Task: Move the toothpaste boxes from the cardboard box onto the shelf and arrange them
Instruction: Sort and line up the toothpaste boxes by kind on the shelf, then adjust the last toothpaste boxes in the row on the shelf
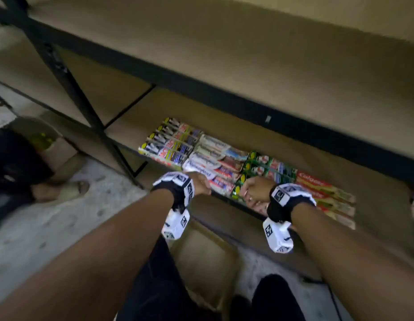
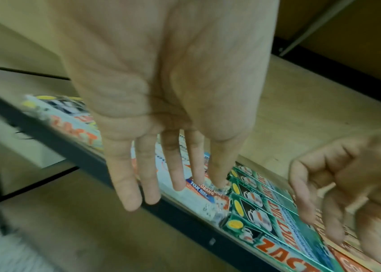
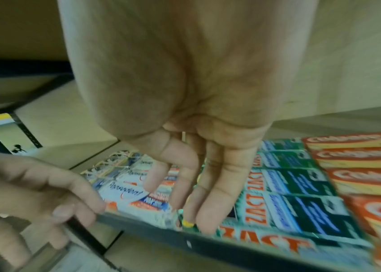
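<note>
Hovering with loose, straightish fingers, the left hand [image 1: 199,183] holds nothing: its grip is wide and slack, fingertips [image 2: 133,198] hanging over the near edge of the shelf [image 1: 247,135], above the white Pepsodent boxes [image 1: 210,163]. The right hand [image 1: 254,191] is much the same, fingers drooping and a little curled, its grip empty, tips just above the near ends of the green Zact boxes [image 1: 261,170]. Whether either hand actually touches a carton I cannot tell; the frames are smeared with motion.

Outward from the hands, the toothpaste boxes lie flat on the lower shelf in four blocks, left to right: black-and-white boxes [image 1: 168,142], the white ones, the green ones, then red Colgate boxes [image 1: 322,191]. Every carton's long axis runs left to right along the shelf, and the cartons in each block are ranked side by side from the near edge toward the far side. So the boxes lie just ahead of and below both grips, long sides across the fingers.

The relation that matters next, as I judge it, is behind the hands, not ahead: the cardboard box [image 1: 201,256] sits on the floor below the shelf edge, nearer the body and between the forearms, slightly closer to the left hand. It looks empty from here, though blur hides much. If so, only straightening the rows is left, the left hand on white, the right on green.
</note>
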